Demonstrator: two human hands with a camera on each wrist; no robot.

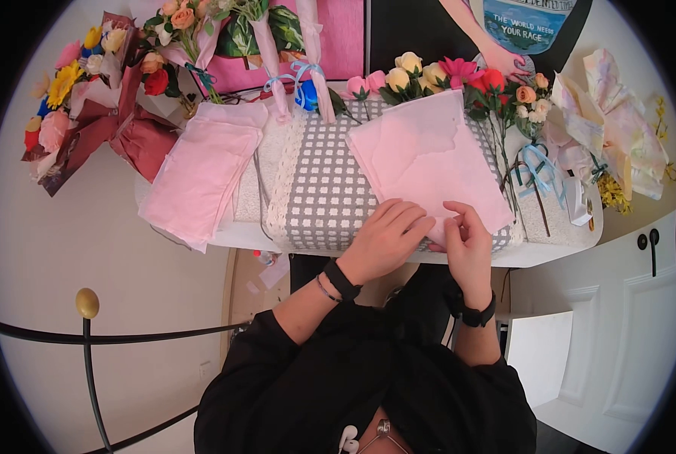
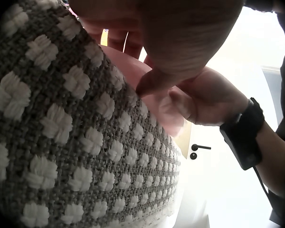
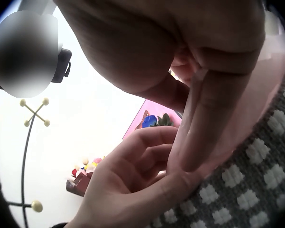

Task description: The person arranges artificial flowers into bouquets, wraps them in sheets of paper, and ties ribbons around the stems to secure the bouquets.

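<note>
A sheet of pink wrapping paper [image 1: 436, 155] lies aslant on the grey-and-white checked runner [image 1: 323, 181], its near corner at the table's front edge. At that corner my left hand [image 1: 387, 236] pinches the paper, fingers on top and thumb below. Close beside it, my right hand [image 1: 466, 246] pinches the same edge between thumb and fingers. From the right wrist view, the folded paper edge [image 3: 192, 114] stands between the right hand's fingers, with the left hand [image 3: 133, 185] gripping just below. The left wrist view shows both thumbs near the paper's underside.
Another stack of pink paper [image 1: 202, 170] lies at the left. Artificial roses [image 1: 421, 72] line the back of the table, and a wrapped bouquet [image 1: 96, 106] stands far left. At the right are a blue ribbon [image 1: 538, 163] and a pale wrapped bouquet [image 1: 618, 129].
</note>
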